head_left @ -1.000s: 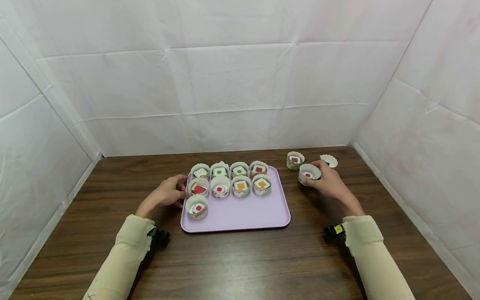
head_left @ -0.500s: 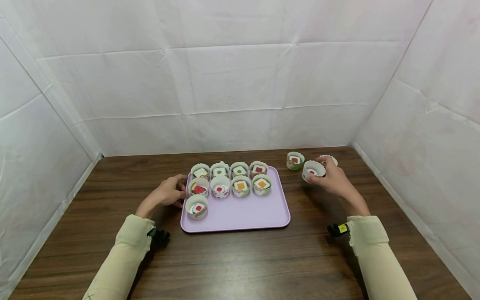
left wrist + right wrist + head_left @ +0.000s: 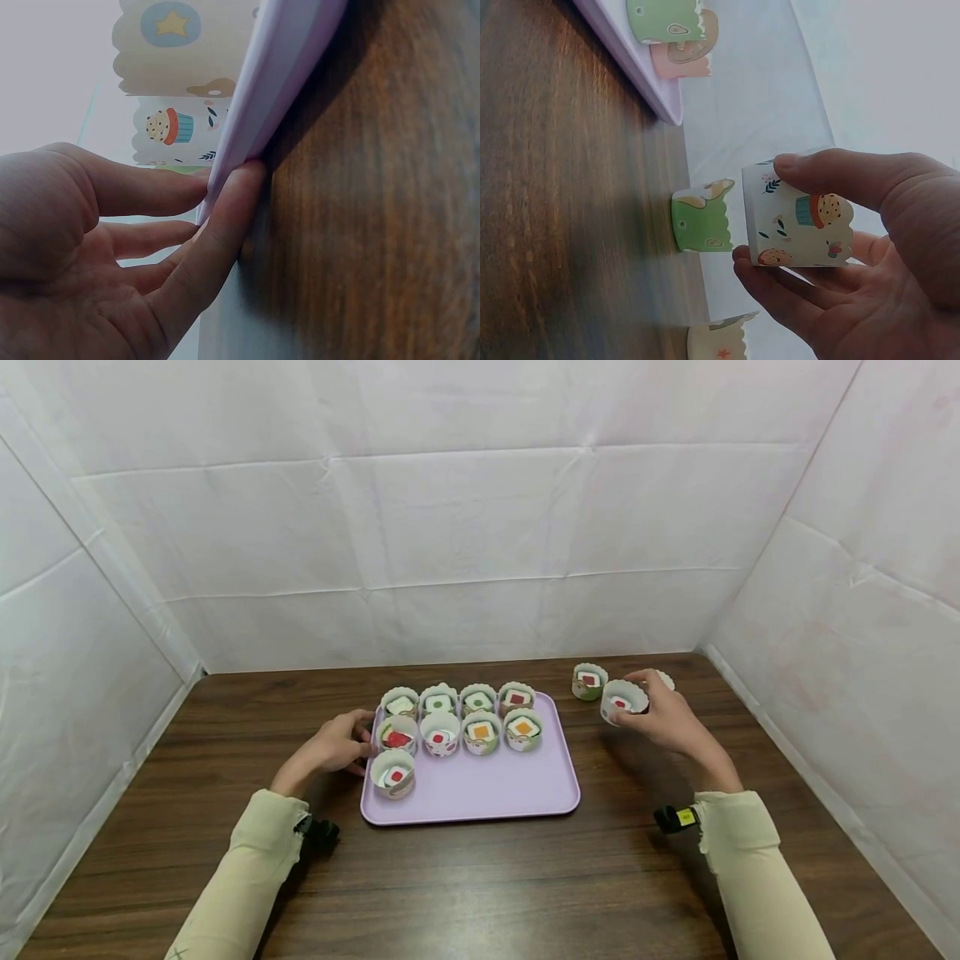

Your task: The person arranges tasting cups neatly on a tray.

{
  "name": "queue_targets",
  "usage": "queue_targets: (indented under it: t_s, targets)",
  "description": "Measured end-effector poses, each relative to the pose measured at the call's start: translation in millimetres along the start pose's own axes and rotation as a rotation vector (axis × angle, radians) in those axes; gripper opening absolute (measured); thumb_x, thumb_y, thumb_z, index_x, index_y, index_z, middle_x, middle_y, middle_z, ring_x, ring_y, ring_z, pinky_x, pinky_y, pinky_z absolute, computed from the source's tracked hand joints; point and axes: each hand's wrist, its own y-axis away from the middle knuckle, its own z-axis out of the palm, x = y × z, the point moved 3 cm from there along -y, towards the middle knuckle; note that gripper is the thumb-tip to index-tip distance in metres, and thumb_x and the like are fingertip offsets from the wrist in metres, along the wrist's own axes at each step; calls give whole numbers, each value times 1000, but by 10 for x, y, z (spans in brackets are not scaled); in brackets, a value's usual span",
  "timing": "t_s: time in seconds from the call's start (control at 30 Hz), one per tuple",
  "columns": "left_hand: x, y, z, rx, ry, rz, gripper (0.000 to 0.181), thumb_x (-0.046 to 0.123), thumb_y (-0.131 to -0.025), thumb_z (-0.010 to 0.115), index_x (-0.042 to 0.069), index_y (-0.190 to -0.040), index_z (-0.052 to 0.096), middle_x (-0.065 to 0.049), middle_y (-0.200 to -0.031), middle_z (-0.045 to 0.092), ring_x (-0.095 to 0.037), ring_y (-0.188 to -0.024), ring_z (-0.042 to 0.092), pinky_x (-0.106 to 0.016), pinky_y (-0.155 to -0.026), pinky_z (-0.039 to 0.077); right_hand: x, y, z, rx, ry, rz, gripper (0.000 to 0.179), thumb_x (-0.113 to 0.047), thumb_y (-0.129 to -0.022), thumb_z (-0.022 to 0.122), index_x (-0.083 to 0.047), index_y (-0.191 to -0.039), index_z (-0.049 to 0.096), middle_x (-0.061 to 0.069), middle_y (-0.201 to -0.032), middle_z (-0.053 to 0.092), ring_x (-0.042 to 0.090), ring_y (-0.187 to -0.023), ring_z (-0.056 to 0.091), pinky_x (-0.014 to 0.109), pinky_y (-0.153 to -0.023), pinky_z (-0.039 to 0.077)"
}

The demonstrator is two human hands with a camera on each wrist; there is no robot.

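Note:
My right hand (image 3: 663, 718) grips a white paper baking cup (image 3: 799, 217) printed with cupcakes, thumb on one side and fingers on the other. The cup is off the table and holds a white piece with a red centre. At the left, my left hand (image 3: 337, 742) pinches the rim of a lilac tray (image 3: 487, 785) between thumb and fingers, seen closely in the left wrist view. Two rows of filled cups stand along the tray's back, with one more cup (image 3: 393, 775) in front at the left. Their pieces have green, red or orange centres.
Right of the tray, a green-patterned cup (image 3: 589, 682) with a red-centred piece stands on the brown wooden table (image 3: 480, 893). Another cup (image 3: 665, 680) is partly hidden behind my right hand. White sheeting (image 3: 465, 527) encloses the table's back and sides.
My right hand has raised the baking cup off the table and shifted it slightly back and right, then a touch left. My left hand and the tray have stayed put.

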Motion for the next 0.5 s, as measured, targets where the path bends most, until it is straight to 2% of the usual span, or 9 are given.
queue_targets:
  t_s: [0.23,0.5]
  targets:
    - [4,3,-1,1,-7,4,67,-2,-95,61,-10,-155,31,-23,-111,56,-25,-88,65,-37,-69,67,-68,-14,39,-15,7,-31,67,-24,-91,78,5,-141,43,26,-130,58,36,-109,60,42,-89,49]
    - [11,16,-1,2,-10,12,66,-2,-95,61,-11,-154,31,-24,-112,56,-25,-88,65,-37,-69,67,-163,-6,104,-66,25,-41,62,-25,-90,79,1,-135,44,23,-117,63,32,-99,62,36,-81,50]
